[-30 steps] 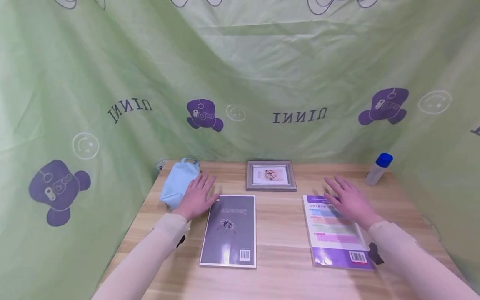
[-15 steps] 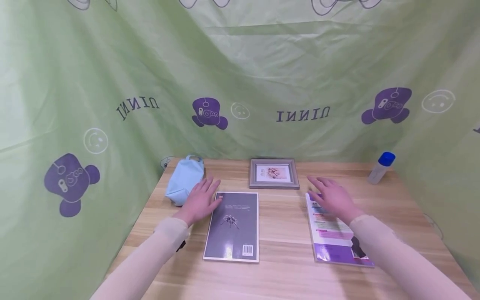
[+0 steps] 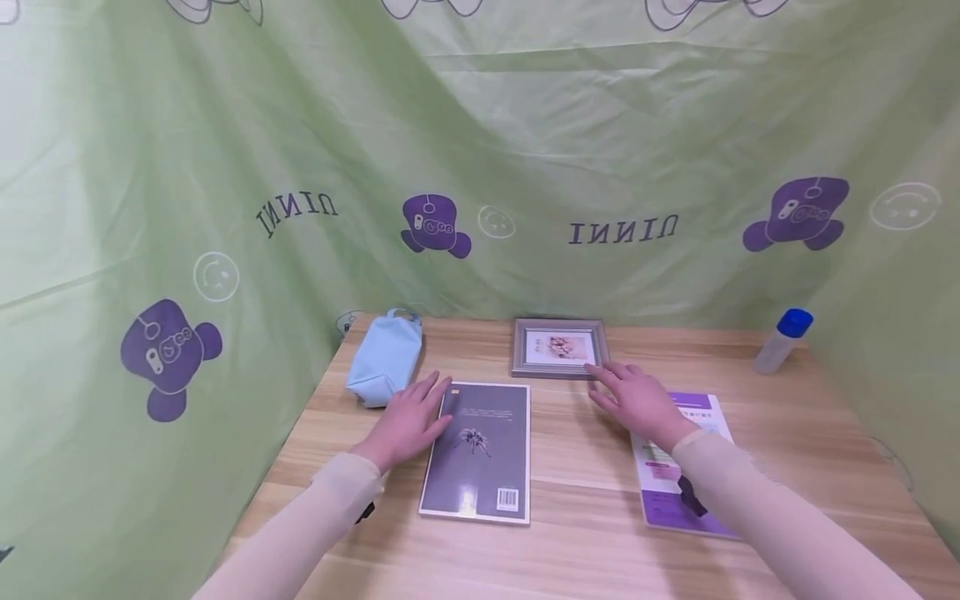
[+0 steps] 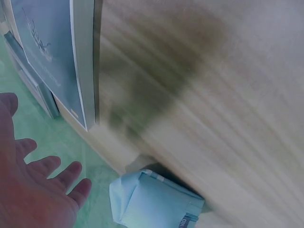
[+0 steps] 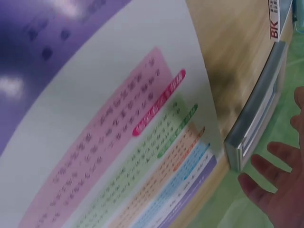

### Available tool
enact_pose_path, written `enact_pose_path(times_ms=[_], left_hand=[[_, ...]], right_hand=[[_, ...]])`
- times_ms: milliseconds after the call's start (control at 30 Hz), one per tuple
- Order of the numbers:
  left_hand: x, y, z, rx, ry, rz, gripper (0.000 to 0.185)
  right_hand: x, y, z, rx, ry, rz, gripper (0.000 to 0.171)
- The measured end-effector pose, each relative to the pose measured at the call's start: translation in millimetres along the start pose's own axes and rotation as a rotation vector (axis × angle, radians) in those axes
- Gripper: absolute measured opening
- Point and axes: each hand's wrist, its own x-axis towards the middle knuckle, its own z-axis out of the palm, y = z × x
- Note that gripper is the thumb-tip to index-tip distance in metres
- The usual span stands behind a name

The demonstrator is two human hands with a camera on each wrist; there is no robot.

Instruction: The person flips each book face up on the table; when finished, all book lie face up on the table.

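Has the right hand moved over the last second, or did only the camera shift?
Yes. The right hand has moved to its left: earlier it lay over the purple book, now its fingertips reach the picture frame.

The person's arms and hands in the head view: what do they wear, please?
Both arms are covered by long, close-fitting sleeves of pale cream cloth, the left sleeve and the right sleeve, each ending at the wrist. A small dark item sits under each wrist. The left hand and right hand are bare, without gloves.
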Motion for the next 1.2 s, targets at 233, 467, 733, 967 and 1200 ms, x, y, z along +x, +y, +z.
enact_pose_path(times_ms=[233, 467, 733, 967, 1200], left_hand=[[-14.6, 3.4, 4.8, -0.017, 0.003, -0.002, 0.068], [-26.9, 11.3, 5.2, -0.032, -0.025, 0.020, 0.068], [-36.1, 12.8, 5.2, -0.044, -0.038, 0.004, 0.067], [-46.1, 11.1, 7.3, -0.041, -0.070, -0.024, 0.069], [-53.4, 13.7, 8.3, -0.044, -0.082, -0.020, 0.068]], right_hand=[[5.1, -12.9, 12.4, -0.025, 0.006, -0.072, 0.053], [12.3, -23.7, 21.6, -0.017, 0.009, -0.151, 0.052], [22.6, -39.8, 33.3, -0.023, -0.027, -0.155, 0.053], [30.0, -55.8, 43.6, -0.002, -0.046, -0.207, 0.050], [37.4, -65.5, 52.2, 0.013, -0.029, -0.244, 0.047]])
